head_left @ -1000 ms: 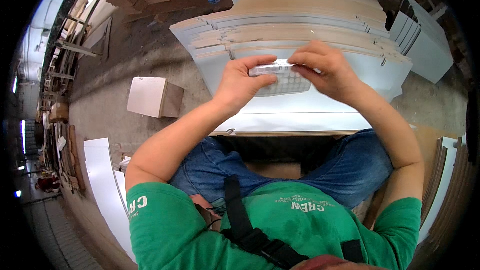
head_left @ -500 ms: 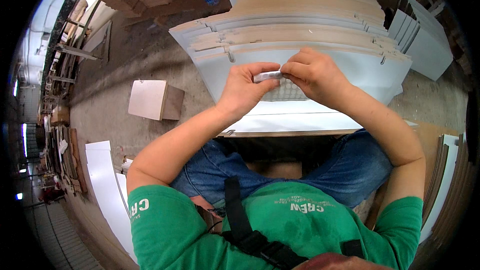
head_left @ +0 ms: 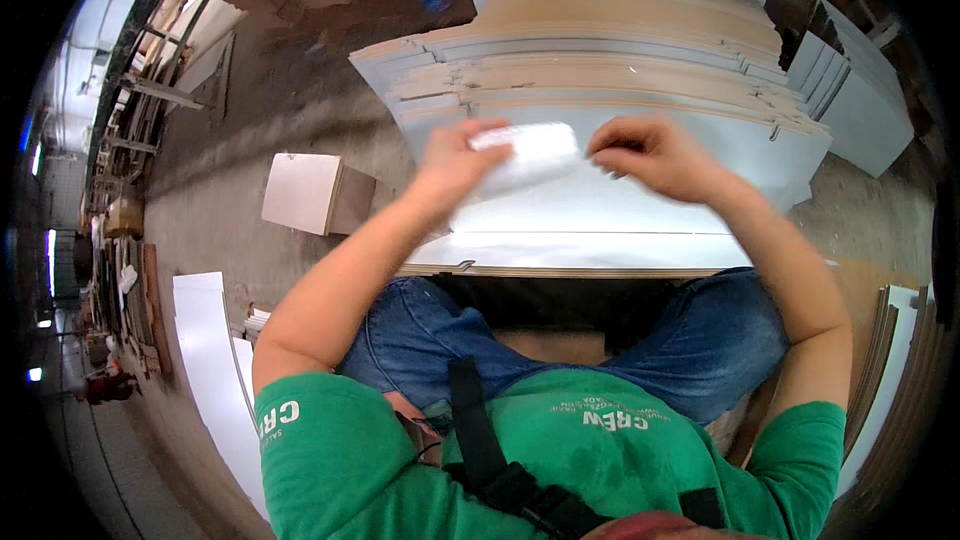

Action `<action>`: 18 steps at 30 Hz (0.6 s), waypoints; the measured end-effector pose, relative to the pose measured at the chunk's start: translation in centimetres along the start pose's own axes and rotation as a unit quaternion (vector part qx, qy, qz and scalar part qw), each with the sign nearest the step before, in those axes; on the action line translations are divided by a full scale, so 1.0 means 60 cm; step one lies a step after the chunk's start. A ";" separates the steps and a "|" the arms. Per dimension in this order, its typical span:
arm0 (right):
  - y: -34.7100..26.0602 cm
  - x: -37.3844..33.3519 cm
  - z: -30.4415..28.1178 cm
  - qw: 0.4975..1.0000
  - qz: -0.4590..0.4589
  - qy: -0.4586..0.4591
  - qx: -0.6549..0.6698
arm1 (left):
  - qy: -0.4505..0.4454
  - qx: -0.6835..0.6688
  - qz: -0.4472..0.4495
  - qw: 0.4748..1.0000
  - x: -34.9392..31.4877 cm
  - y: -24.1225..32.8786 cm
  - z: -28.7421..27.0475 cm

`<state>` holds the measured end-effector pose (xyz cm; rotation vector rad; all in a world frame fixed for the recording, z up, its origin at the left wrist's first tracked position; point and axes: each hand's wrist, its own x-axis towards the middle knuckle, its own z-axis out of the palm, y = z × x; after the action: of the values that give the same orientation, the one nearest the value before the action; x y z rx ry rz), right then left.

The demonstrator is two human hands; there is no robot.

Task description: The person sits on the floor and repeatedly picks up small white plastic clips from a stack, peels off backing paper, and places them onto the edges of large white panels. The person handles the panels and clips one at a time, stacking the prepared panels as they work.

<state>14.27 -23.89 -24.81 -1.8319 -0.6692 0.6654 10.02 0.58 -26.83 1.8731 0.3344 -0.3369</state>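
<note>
Glossy plastic-looking sheet (head_left: 538, 152); smooth panels (head_left: 620, 205); matt concrete floor (head_left: 205, 215).

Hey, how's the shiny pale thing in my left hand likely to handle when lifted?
The shiny pale thing is probably light, since only your left hand holds it, by one end. Its glare suggests a smooth, possibly slippery surface. The free end shows no obvious droop, so it may be stiffish, though blur hides detail.

We observe a workshop or storeroom: stacked boards (head_left: 625, 50), bare concrete-like floor (head_left: 210, 230), rack (head_left: 165, 92) at left.
</note>
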 end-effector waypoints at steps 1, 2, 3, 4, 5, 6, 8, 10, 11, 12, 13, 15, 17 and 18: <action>0.016 -0.001 -0.027 0.998 0.048 0.023 0.024 | 0.065 0.014 0.037 0.997 0.010 -0.006 -0.028; 0.038 -0.007 -0.059 0.993 0.096 0.047 0.048 | 0.130 0.029 0.073 0.988 0.021 -0.011 -0.060; 0.070 -0.009 -0.086 0.991 0.111 0.077 0.011 | 0.185 -0.024 0.112 0.976 0.039 -0.028 -0.097; 0.104 -0.011 -0.104 0.987 0.122 0.104 -0.025 | 0.244 -0.074 0.151 0.955 0.055 -0.054 -0.143; 0.127 -0.014 -0.112 0.976 0.123 0.088 -0.156 | 0.322 0.031 0.177 0.930 0.072 -0.093 -0.204; 0.153 -0.018 -0.115 0.949 0.119 0.071 -0.283 | 0.394 0.139 0.195 0.888 0.076 -0.131 -0.251; 0.245 -0.038 -0.119 0.839 -0.011 0.074 -0.538 | 0.425 0.350 0.108 0.828 0.083 -0.161 -0.281; 0.304 -0.040 -0.097 0.792 -0.041 0.117 -0.598 | 0.367 0.385 0.094 0.842 0.096 -0.199 -0.280; 0.321 -0.038 -0.093 0.766 -0.057 0.137 -0.625 | 0.351 0.386 0.085 0.849 0.105 -0.214 -0.267; 0.328 -0.034 -0.096 0.756 -0.088 0.142 -0.632 | 0.322 0.345 -0.003 0.881 0.126 -0.239 -0.263; 0.340 -0.041 -0.106 0.744 -0.105 0.150 -0.643 | 0.255 0.229 -0.063 0.937 0.135 -0.214 -0.220; 0.347 -0.033 -0.105 0.733 -0.136 0.162 -0.647 | 0.254 0.107 -0.063 0.959 0.162 -0.239 -0.186; 0.349 -0.034 -0.113 0.727 -0.134 0.173 -0.650 | 0.286 0.090 -0.076 0.951 0.176 -0.232 -0.165; 0.349 -0.039 -0.114 0.732 -0.137 0.190 -0.640 | 0.298 0.082 -0.084 0.947 0.178 -0.228 -0.156</action>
<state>20.41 -36.50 -41.99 -2.8709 -1.2321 -0.6085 15.13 14.39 -39.92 2.0879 0.9016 0.1063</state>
